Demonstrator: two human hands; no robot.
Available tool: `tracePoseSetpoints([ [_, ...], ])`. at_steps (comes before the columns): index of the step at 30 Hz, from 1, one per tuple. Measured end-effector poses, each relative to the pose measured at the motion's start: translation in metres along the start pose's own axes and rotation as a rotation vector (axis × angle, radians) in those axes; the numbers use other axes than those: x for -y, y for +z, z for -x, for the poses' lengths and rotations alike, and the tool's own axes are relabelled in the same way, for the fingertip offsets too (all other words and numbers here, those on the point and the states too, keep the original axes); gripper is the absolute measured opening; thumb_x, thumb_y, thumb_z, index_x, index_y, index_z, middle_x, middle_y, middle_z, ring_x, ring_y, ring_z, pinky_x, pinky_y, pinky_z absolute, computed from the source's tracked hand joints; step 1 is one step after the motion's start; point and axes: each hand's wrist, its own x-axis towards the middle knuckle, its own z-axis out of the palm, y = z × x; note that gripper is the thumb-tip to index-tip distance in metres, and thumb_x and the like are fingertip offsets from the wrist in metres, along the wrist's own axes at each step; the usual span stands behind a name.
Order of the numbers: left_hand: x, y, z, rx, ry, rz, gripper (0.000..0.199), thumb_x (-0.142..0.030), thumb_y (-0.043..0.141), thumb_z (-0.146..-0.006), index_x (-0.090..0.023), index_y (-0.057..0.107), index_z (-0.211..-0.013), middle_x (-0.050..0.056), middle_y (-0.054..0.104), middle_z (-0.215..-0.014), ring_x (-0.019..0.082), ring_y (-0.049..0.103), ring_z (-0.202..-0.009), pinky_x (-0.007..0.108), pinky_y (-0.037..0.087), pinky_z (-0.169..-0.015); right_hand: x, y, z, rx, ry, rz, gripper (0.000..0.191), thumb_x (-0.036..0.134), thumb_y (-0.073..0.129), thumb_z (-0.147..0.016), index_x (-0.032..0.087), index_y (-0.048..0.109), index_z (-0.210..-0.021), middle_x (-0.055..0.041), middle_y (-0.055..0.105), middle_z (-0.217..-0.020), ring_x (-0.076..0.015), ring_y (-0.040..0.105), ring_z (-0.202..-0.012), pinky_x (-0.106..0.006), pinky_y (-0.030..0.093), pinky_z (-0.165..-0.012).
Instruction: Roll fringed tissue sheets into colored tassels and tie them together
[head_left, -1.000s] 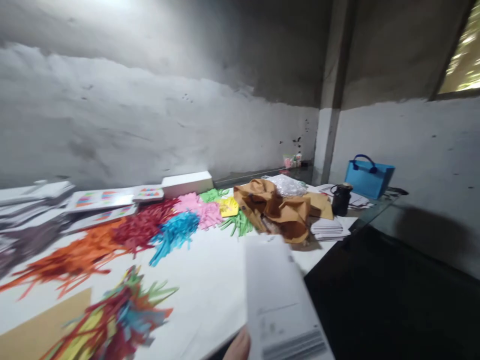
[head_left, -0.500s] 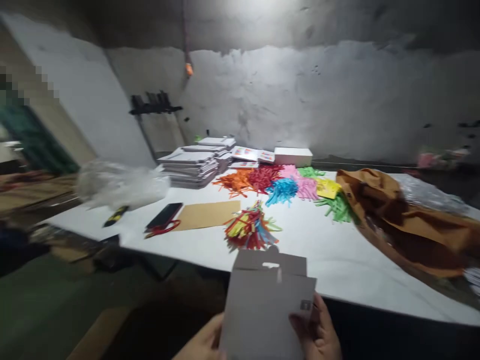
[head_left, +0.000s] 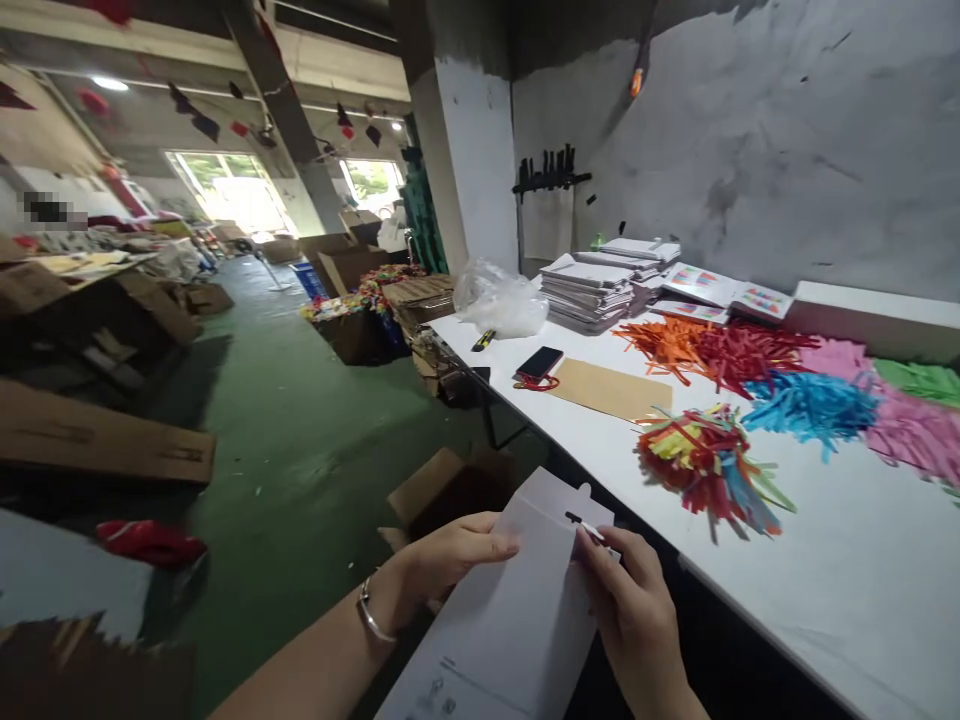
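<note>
A flat white cardboard box (head_left: pixel 510 620) with a hang slot in its top flap is held tilted in front of me, off the table's near edge. My left hand (head_left: pixel 461 548) grips its left edge, thumb lying on the face. At the top right, my right hand (head_left: pixel 636 592) pinches a small white tab by the slot. Its other fingers curl round the box's right side. Nearest on the table lies a bunch of mixed coloured paper strips (head_left: pixel 709 465).
On the white table (head_left: pixel 847 560) lie a phone (head_left: pixel 541 364), a brown sheet (head_left: pixel 611 388), a yellow-black cutter (head_left: pixel 484 341) and a plastic bag (head_left: pixel 501 300). Behind are stacked white boxes (head_left: pixel 589 290) and blue strips (head_left: pixel 814 402). An open carton (head_left: pixel 427 490) stands on the floor below.
The view has swung left, showing the workshop floor. The box now leans to the right at its top. My hands are higher on it, the right one at the slot.
</note>
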Motion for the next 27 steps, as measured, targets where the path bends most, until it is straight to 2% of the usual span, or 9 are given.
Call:
tracePoseSetpoints([
  [3,0.016,-0.025,-0.003,-0.063,0.008,0.113,0.041,-0.037,0.084,-0.074,-0.009,0.077,-0.104,0.012,0.078,-0.088,0.021,0.071,-0.072,0.027,0.053,-0.065,-0.009,0.033,-0.010,0.086,0.064,-0.109,0.028,0.017,0.056,-0.097,0.027,0.069,-0.120,-0.0062,0.065,-0.102,-0.0181,0.065,-0.091,-0.028,0.058,-0.073],
  [8,0.047,-0.070,-0.013,-0.064,0.013,0.336,0.038,-0.031,0.082,-0.077,-0.004,0.077,-0.103,0.017,0.078,-0.086,0.021,0.072,-0.069,0.027,0.053,-0.063,-0.025,0.074,-0.010,0.240,0.108,-0.257,0.021,0.020,0.058,-0.097,0.030,0.072,-0.109,-0.0033,0.065,-0.094,-0.0162,0.064,-0.083,-0.026,0.056,-0.068],
  [13,0.072,-0.100,-0.018,-0.083,0.043,0.469,0.040,-0.033,0.081,-0.077,-0.004,0.076,-0.104,0.016,0.078,-0.089,0.022,0.073,-0.076,0.030,0.054,-0.075,-0.030,0.109,-0.008,0.324,0.076,-0.231,0.029,0.019,0.052,-0.100,0.030,0.071,-0.117,-0.0055,0.066,-0.101,-0.0195,0.063,-0.092,-0.032,0.055,-0.077],
  [16,0.082,-0.112,-0.017,-0.073,0.051,0.524,0.046,-0.037,0.078,-0.080,-0.003,0.074,-0.110,0.018,0.078,-0.095,0.025,0.074,-0.082,0.033,0.054,-0.080,-0.031,0.129,-0.004,0.365,0.037,-0.226,0.031,0.018,0.050,-0.100,0.029,0.070,-0.121,-0.0064,0.066,-0.104,-0.0205,0.063,-0.093,-0.033,0.055,-0.079],
  [21,0.096,-0.125,-0.014,-0.052,0.047,0.594,0.054,-0.041,0.078,-0.079,-0.002,0.071,-0.116,0.021,0.076,-0.106,0.029,0.073,-0.094,0.035,0.052,-0.086,-0.032,0.150,-0.007,0.429,0.024,-0.283,0.018,0.021,0.056,-0.099,0.023,0.073,-0.102,-0.0056,0.067,-0.092,-0.0194,0.061,-0.082,-0.031,0.053,-0.069],
  [24,0.099,-0.128,-0.013,-0.056,0.040,0.619,0.055,-0.041,0.078,-0.079,-0.002,0.071,-0.117,0.021,0.075,-0.108,0.030,0.072,-0.095,0.036,0.052,-0.089,-0.032,0.157,-0.008,0.417,0.004,-0.317,0.017,0.016,0.056,-0.098,0.021,0.071,-0.102,-0.0048,0.066,-0.085,-0.0185,0.059,-0.079,-0.031,0.050,-0.068],
  [27,0.098,-0.127,-0.013,-0.080,0.046,0.628,0.053,-0.040,0.076,-0.081,-0.002,0.071,-0.118,0.021,0.075,-0.110,0.031,0.071,-0.099,0.038,0.050,-0.093,-0.032,0.163,-0.002,0.364,-0.014,-0.335,0.021,0.010,0.055,-0.097,0.023,0.069,-0.107,-0.0029,0.067,-0.084,-0.0169,0.057,-0.077,-0.035,0.048,-0.075],
])
